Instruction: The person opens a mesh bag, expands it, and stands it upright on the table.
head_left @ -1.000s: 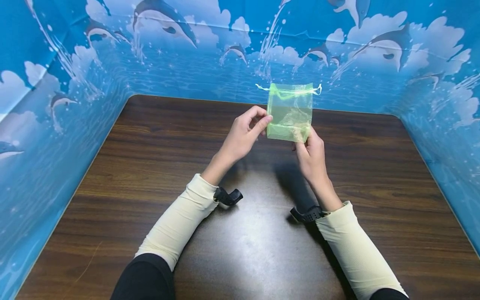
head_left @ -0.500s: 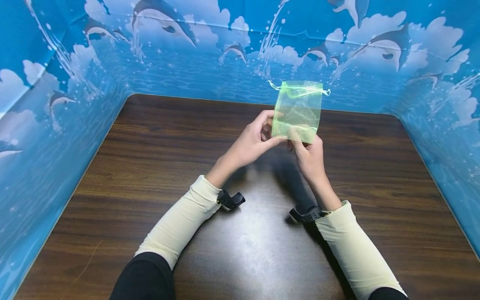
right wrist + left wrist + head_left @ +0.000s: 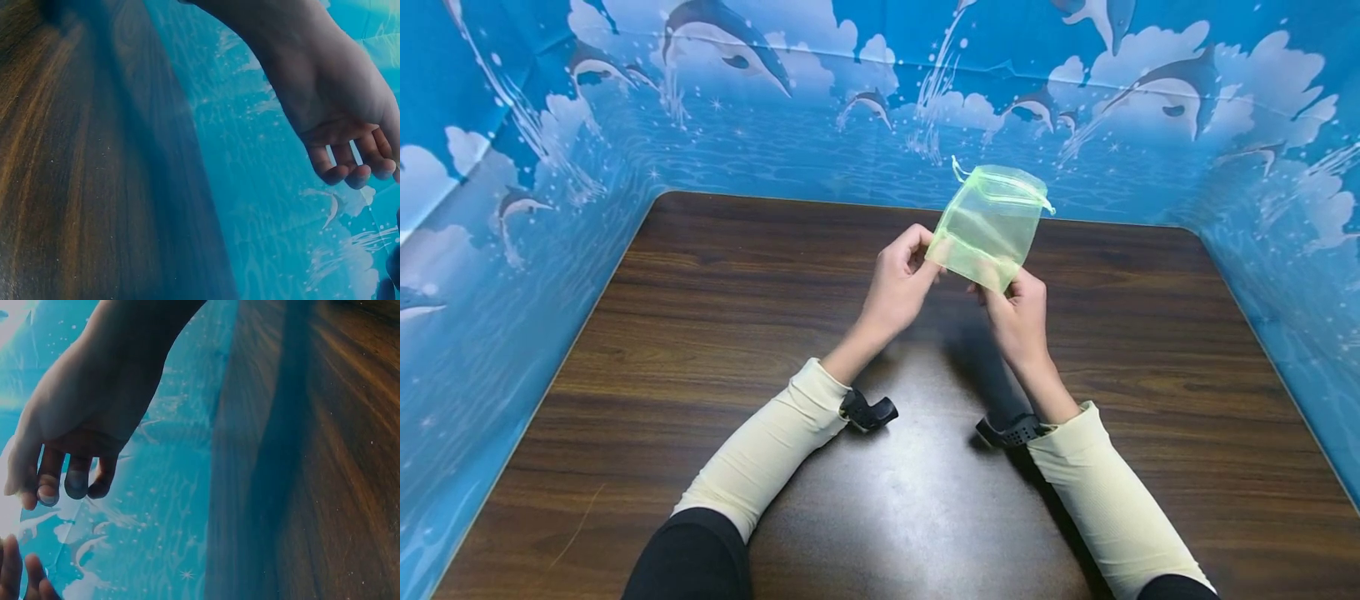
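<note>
A sheer light-green drawstring pouch (image 3: 992,221) is held up over the far part of the table, its top leaning to the right. My left hand (image 3: 898,279) pinches its lower left corner between thumb and fingers. The bottom edge is pinched by my right hand (image 3: 1021,321), whose thumb lies on the near side. White cords stick out at both upper corners of the pouch. In the left wrist view, my left hand (image 3: 87,419) shows curled fingers; the right wrist view likewise shows my right hand (image 3: 340,94). The pouch cannot be made out clearly in either wrist view.
Below my hands lies a dark wood-grain table (image 3: 700,333). A blue dolphin-print cloth (image 3: 790,150) stands around its back and sides. Black straps with small devices (image 3: 868,411) sit on both wrists, over pale sleeves (image 3: 767,442).
The pouch has gone from nearly upright to tilted right. My left hand has shifted its hold from the left side edge to the lower left corner; my right hand keeps the bottom edge.
</note>
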Demonstrator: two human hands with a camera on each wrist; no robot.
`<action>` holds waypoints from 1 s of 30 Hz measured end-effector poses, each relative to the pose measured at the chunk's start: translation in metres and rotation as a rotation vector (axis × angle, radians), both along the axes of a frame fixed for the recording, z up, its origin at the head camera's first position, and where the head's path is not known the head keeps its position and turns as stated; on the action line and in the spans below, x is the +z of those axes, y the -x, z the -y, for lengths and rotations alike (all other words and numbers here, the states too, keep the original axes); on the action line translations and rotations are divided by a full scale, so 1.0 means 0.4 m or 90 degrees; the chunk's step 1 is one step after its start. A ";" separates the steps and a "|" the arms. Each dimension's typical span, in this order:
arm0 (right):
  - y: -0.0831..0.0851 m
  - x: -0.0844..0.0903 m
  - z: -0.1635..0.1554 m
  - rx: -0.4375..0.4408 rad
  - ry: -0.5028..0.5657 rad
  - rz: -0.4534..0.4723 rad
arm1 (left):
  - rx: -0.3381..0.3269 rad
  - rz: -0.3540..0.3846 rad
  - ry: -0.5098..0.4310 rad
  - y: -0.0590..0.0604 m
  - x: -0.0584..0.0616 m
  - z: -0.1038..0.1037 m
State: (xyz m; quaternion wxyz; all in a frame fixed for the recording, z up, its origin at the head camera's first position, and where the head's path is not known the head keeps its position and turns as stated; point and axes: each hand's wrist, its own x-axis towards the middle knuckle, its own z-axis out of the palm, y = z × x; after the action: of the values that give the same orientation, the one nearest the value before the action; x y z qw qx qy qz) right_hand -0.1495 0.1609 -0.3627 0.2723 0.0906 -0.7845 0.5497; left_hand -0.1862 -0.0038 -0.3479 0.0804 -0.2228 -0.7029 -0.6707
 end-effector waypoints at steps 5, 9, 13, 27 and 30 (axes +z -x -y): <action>0.002 -0.006 0.006 -0.020 0.014 -0.054 | 0.101 -0.041 0.073 -0.010 -0.001 -0.002; 0.002 -0.008 0.012 -0.037 0.012 -0.075 | 0.184 -0.061 0.154 -0.016 -0.005 -0.007; 0.000 -0.014 0.013 -0.045 0.006 -0.081 | 0.214 -0.082 0.186 -0.019 -0.011 -0.011; 0.012 0.003 -0.034 0.029 -0.009 -0.005 | -0.114 -0.005 0.125 0.025 0.003 0.035; 0.013 0.001 -0.041 0.074 -0.083 0.026 | -0.111 0.015 0.098 0.035 0.004 0.041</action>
State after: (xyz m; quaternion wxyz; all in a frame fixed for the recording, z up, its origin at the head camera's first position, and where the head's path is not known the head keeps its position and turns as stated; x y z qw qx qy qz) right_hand -0.1547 0.1774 -0.3625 0.2174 0.1419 -0.8174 0.5143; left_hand -0.2000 -0.0203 -0.3461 -0.0039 -0.2805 -0.7311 -0.6219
